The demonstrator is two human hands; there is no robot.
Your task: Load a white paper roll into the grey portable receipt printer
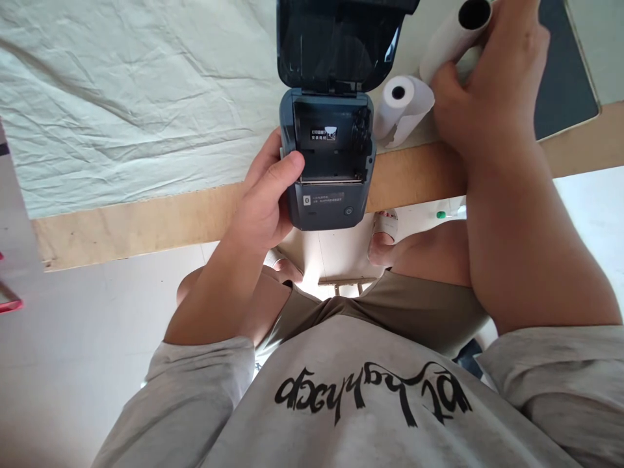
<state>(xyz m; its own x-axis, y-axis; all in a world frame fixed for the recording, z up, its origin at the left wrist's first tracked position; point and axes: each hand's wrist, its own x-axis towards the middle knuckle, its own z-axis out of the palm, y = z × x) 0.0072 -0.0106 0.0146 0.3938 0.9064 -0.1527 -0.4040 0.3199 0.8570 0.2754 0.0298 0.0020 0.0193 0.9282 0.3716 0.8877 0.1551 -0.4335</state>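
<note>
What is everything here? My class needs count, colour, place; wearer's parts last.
Boxy plastic printer, lid open: 1, dark slate, left hand
Small paper roll: 1, white, right of printer
Larger wide-cored roll: 1, white, at right hand
Wooden table edge: 1, light brown, centre
Wrinkled cloth: 1, pale green, above table edge
Flat panel: 1, dark grey, upper right
Unclear object: 1, pinkish red, left edge
Floor: 1, whitish, below table edge
Small unclear object: 1, green, floor
Sandals: 2, pale, floor
Lettered shirt: 1, grey, bottom
Shorts: 1, olive, above shirt
Slim frame: 1, pale, above shorts
Bare arms, legs: 2 each, below hands
Bare hands: 2, on printer and larger roll
</note>
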